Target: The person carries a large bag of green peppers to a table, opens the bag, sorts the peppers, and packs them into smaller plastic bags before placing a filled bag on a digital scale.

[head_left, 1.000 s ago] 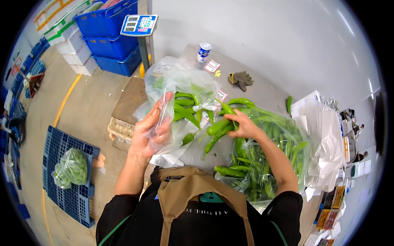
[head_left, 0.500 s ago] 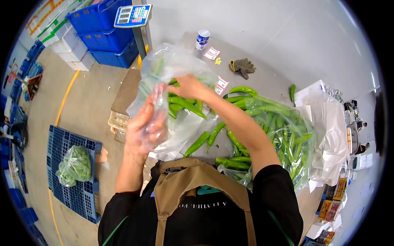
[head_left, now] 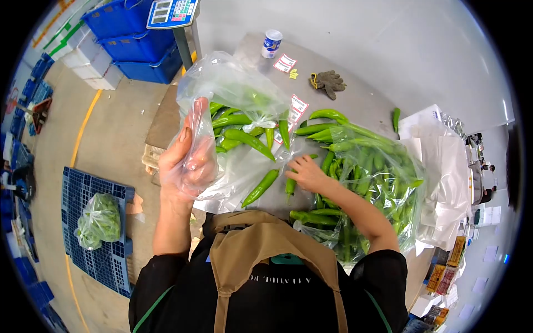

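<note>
My left hand (head_left: 191, 152) is at the left, covered by the film of a clear plastic bag (head_left: 222, 75); its fingers hold the bag's side. Several long green peppers (head_left: 247, 141) lie in and at the mouth of this bag. My right hand (head_left: 308, 175) is lower on the table, its fingers closed round a green pepper (head_left: 290, 187) that is partly hidden beneath them. A loose green pepper (head_left: 260, 188) lies between my hands. Right of my right hand, a large clear bag (head_left: 383, 183) is full of green peppers, some spilling from its opening.
On the grey table are a can (head_left: 271, 43), printed labels (head_left: 285, 62) and a dark work glove (head_left: 328, 83). A scale display (head_left: 171, 12) stands beside blue crates (head_left: 141, 47). A bagged green vegetable (head_left: 100, 219) rests on a blue pallet (head_left: 78, 191) at left.
My right hand has come out of the bag of peppers and moved right and down to the loose peppers. My left hand still holds the bag, which is spread wider.
</note>
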Demonstrator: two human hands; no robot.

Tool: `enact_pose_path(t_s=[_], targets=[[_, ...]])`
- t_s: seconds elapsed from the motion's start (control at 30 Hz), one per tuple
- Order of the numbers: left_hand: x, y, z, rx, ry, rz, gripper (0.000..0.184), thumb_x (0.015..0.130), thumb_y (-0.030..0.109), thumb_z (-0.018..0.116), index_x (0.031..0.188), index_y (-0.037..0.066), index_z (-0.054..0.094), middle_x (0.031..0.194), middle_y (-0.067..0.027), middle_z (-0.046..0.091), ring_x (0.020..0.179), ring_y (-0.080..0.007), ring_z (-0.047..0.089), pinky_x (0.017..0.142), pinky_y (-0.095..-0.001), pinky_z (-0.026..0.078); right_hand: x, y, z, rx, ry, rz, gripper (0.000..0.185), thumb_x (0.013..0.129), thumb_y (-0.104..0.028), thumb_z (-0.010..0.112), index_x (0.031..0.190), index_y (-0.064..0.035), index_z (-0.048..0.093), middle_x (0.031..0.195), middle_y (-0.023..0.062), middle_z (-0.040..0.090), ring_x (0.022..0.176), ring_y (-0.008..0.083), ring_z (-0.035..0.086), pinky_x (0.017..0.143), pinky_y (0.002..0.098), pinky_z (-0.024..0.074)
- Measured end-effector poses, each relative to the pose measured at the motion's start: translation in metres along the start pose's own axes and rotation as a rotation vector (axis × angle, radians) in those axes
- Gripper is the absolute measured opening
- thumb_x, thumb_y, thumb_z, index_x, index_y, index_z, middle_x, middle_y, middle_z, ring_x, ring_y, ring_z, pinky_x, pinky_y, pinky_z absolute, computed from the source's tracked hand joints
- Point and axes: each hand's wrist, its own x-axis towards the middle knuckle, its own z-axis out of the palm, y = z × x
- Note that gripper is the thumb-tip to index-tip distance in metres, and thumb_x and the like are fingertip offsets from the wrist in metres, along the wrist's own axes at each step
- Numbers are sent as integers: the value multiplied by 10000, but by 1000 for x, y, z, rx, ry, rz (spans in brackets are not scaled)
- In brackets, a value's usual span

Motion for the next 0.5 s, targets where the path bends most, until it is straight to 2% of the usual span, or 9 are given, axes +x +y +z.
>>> enact_pose_path(t_s=[0.07, 0.17, 0.27, 0.37, 0.47, 0.5], targets=[[-4, 2, -1, 14, 11, 8, 467, 979, 243, 384, 1424, 224, 245, 641, -46, 417, 362, -72, 274, 294, -191, 261, 4, -1, -37, -1, 73, 8, 447, 613, -94, 656, 1050, -95, 564, 1063, 93, 526, 981, 259, 506, 837, 380, 388], [-6, 0, 2, 9, 59, 16, 463, 976, 242, 392, 1419, 233, 257, 638, -44, 413, 361, -75, 274, 288, -193, 254, 13, -15, -49, 286, 152, -16, 449, 613, -111, 659, 1051, -98, 559, 1080, 91, 521, 993, 260, 501, 822, 374, 396], [-2, -3, 2, 55, 74, 37, 467, 973, 233, 401, 1418, 232, 260, 627, -42, 406, 361, -75, 273, 285, -197, 247, 43, -53, -45, 187, 143, -110, 430, 624, -119, 656, 1042, -99, 556, 1087, 95, 523, 974, 250, 503, 799, 362, 403], [-5, -2, 7, 29, 98, 47, 464, 962, 224, 420, 1408, 229, 292, 610, -46, 408, 362, -77, 276, 290, -203, 248, 51, -67, -1, 50, 102, -171, 415, 638, -139, 661, 1038, -101, 557, 1051, 79, 538, 949, 241, 502, 790, 353, 400], [-13, 3, 7, -7, 82, 78, 491, 946, 173, 451, 1408, 195, 288, 628, -66, 415, 414, -96, 303, 331, -209, 262, 47, -63, 9, 100, 1, -148, 407, 658, -156, 662, 1047, -101, 556, 992, 57, 555, 935, 235, 499, 782, 345, 397], [-15, 3, 6, -25, 65, 89, 506, 939, 148, 465, 1410, 177, 282, 638, -76, 418, 441, -104, 316, 351, -212, 269, 46, -60, 7, 86, -51, -138, 403, 644, -176, 683, 1023, -101, 568, 911, 40, 561, 926, 232, 501, 797, 338, 388]])
